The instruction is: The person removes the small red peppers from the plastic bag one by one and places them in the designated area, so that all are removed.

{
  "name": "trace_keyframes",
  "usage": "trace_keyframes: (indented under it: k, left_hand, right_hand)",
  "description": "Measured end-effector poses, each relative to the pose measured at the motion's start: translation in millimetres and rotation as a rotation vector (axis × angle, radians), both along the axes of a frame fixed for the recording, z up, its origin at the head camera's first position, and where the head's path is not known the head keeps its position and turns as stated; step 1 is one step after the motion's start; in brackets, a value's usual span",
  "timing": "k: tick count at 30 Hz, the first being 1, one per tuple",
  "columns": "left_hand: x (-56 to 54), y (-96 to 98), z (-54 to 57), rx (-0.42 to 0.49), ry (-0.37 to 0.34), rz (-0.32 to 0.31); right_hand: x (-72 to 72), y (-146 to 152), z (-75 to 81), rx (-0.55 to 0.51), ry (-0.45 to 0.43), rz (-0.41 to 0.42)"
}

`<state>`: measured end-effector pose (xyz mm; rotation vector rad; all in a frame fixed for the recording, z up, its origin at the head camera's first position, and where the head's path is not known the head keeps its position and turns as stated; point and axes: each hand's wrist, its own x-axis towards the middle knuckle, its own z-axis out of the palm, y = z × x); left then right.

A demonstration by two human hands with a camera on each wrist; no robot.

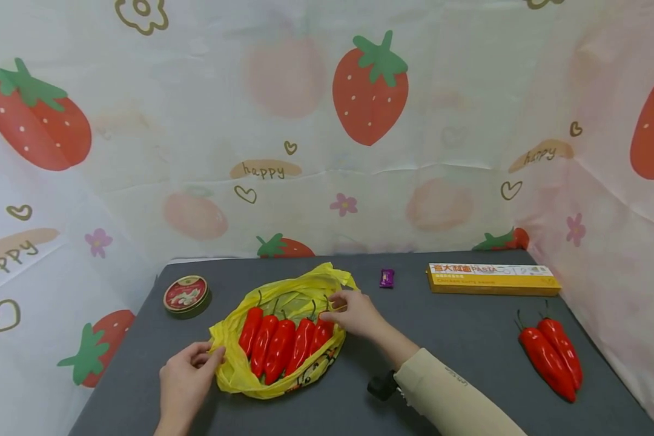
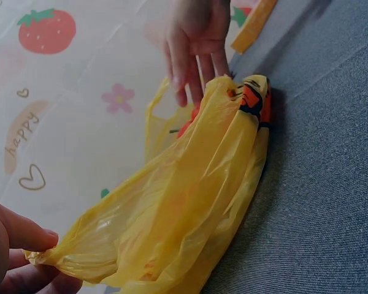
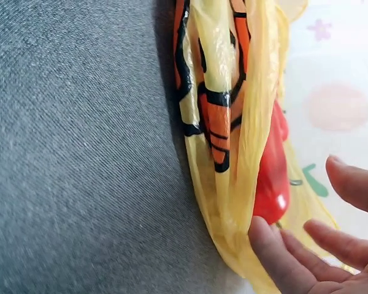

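Observation:
A yellow plastic bag (image 1: 231, 374) lies with its mouth spread wide, and several shiny red peppers (image 1: 280, 351) with dark stems sit side by side in it. My left hand (image 1: 187, 376) pinches the bag's left edge between thumb and fingers; the left wrist view shows the gathered plastic (image 2: 61, 254) stretched from the fingertips. At the bag's right side is my right hand (image 1: 356, 313), beside the rightmost pepper (image 1: 321, 333). Its thumb and fingers stand apart in the right wrist view, one fingertip (image 3: 261, 229) right at the bag's edge and the red pepper.
Two more red peppers (image 1: 550, 357) lie at the right of the dark grey table (image 1: 458, 351). A yellow pasta box (image 1: 493, 280) and a small purple packet (image 1: 387, 278) are at the back. A round tin (image 1: 187, 297) stands at the back left. A strawberry-print curtain (image 1: 305, 133) hangs behind.

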<state>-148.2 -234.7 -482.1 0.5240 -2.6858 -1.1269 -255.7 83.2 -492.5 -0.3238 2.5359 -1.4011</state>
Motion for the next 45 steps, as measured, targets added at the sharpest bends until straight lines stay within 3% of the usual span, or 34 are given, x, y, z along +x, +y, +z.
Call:
trace_keyframes:
  k: [4,12,19,25,30,36,45]
  left_hand:
    - [0.1,-2.2,-1.6,0.006,-0.007,0.002]
    - [-0.7,-4.6,-2.0,0.019,-0.015,0.013]
    - [-0.8,-3.6,-1.4,0.015,-0.018,0.009]
    - [0.1,-3.7,-1.0,0.001,-0.005,0.000]
    - [0.0,-3.4,-1.4,-0.010,0.003,0.001]
    - [-0.1,-2.1,-0.9,-0.012,0.000,0.003]
    - [-0.4,0.0,0.1,-0.016,0.010,0.025]
  right_hand:
    - [1.4,-6,-3.8,0.047,-0.036,-0.002]
    - [7.4,-15,-8.0,0.143,0.017,-0.028]
    - [9.4,-17,-10.7,0.153,0.006,-0.047]
    - [7.5,-12,-13.5,0.059,-0.087,-0.077]
    - [3.4,-8,-9.9,-0.096,-0.165,-0.104]
    - [2.0,-4,6.7,-0.260,-0.153,-0.091]
    - [5.3,10,31.1,-0.311,-0.096,-0.108]
